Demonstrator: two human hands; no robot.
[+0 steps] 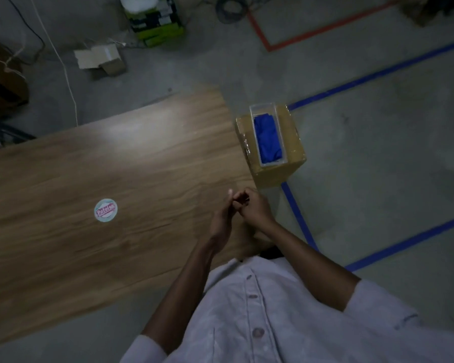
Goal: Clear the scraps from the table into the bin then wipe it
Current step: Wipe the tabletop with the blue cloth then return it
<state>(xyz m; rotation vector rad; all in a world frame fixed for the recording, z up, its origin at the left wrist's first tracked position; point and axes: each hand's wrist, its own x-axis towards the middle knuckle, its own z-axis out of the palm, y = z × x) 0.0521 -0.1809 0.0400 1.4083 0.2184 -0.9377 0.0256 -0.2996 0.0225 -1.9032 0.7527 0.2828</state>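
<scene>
You are standing at the long wood-grain desk [63, 174], which is filling most of the view. Just beside its right end, a brown taped cardboard box [292, 142] is carrying a clear rectangular plastic tub [262, 106], and a crumpled blue cloth [269, 138] is lying inside that tub. The cloth is looking soft, limp and light, so you are probably best bunching it from the top middle and lifting straight out.

The only scrap showing on the desk is a round pale paper disc with pink lettering [105, 210], lying flat, well to the left of your hands. It is likely feather-light and thin, perhaps stuck down; nothing is standing proud to take hold of, so you are likely needing to lift its rim with a nail or slide it to the desk's edge.

Your left grip [222, 221] and right grip [252, 208] are meeting over the desk's right end, fingers curling against each other; whether either is pinching anything, you cannot tell.
</scene>
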